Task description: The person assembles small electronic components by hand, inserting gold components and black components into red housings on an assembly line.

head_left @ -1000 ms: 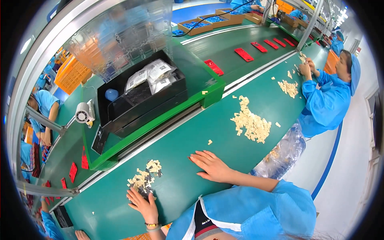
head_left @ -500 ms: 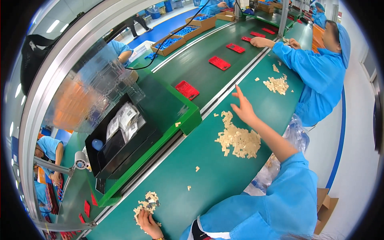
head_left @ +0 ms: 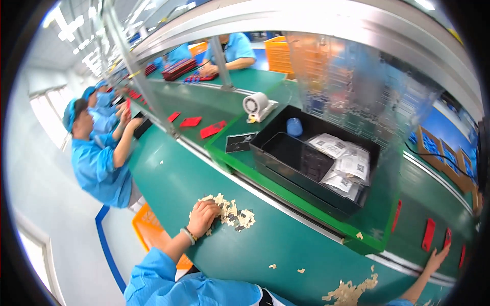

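Small cream pieces (head_left: 245, 219), with dark bits (head_left: 229, 221) mixed among them, are spread in a shallow heap on the green tabletop (head_left: 286, 242), near the middle of the frame. The heap's left side is partly covered by the left hand (head_left: 204, 216), whose fingers are bent downward; whether a piece is pinched beneath them cannot be told. The pieces seem to be left loose and low so that they can be reached from above.

At the right edge of the frame, the right hand (head_left: 435, 260) is stretched past a pale rail (head_left: 403, 263) to a red part (head_left: 447, 237). Its fingers are partly extended at the part's lower end; whether it is gripped cannot be told. The arm is probably held long because the red parts are laid beyond the rail. A second cream heap (head_left: 352, 294) is seen at the lower right. White packets (head_left: 352, 164) are kept together by the walls of a black tray (head_left: 286, 172).
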`<state>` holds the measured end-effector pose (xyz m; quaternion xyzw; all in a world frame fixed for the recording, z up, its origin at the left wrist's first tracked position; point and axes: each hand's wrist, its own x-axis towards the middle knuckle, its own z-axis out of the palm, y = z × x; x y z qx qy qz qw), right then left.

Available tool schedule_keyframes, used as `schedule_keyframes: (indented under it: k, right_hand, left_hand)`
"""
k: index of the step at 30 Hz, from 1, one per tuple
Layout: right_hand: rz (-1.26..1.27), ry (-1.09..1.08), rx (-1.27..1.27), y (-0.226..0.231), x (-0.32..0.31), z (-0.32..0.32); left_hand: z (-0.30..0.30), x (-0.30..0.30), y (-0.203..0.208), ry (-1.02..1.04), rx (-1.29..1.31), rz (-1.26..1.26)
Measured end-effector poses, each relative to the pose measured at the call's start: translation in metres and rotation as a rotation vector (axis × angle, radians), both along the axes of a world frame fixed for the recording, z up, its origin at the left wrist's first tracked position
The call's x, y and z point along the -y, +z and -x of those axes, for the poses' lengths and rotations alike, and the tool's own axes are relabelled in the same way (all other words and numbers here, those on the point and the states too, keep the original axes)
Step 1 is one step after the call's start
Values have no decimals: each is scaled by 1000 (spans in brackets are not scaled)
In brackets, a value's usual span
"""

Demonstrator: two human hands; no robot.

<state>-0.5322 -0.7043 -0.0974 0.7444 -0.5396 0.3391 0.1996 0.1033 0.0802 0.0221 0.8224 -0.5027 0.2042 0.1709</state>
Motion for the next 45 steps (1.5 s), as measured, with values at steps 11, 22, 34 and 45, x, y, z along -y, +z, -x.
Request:
schedule_keyframes:
  k: [11, 22, 34, 45]
  right_hand:
    - [-173, -243, -108, 34, -10, -26]
    - [-280, 262, 181, 137, -293, -102]
    - [-361, 1092, -187, 148, -635, -349]
    - [-968, 1166, 347, 178, -650, -410]
  left_hand:
    - [2, 15, -2, 121, -18, 96]
    - [-17, -2, -2, 140, -438, 419]
    - [61, 52, 14, -695, -645, 149]
    - [53, 31, 30, -688, -783, 161]
